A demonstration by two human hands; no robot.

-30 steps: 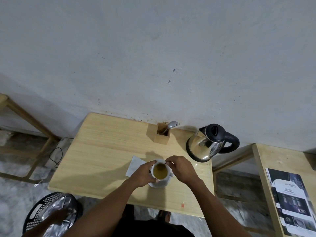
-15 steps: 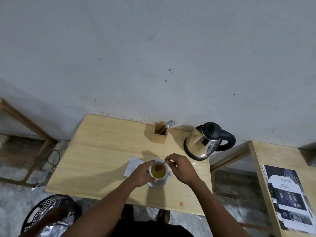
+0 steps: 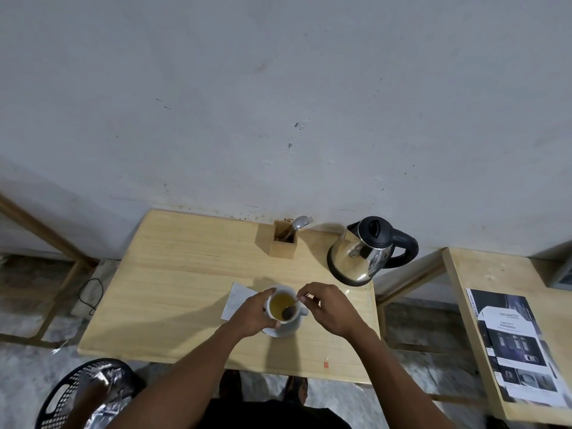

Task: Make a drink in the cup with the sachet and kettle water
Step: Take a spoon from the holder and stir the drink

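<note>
White cup point(image 3: 294, 320) of yellow-green liquid sits on a saucer point(image 3: 272, 331) near the table point(image 3: 173, 292) front edge; left hand point(image 3: 252, 314) has its fingers wrapped on the cup side, right hand point(image 3: 328, 308) pinches a thin spoon point(image 3: 291, 306) whose dark bowl is dipped in the drink. White paper point(image 3: 236, 300) lies flat just left of the cup, partly under the left hand. Steel kettle point(image 3: 365, 252) with black lid stands back-right, wooden cutlery holder point(image 3: 283, 239) at the wall, black basket point(image 3: 80, 394) on the floor front-left.
</note>
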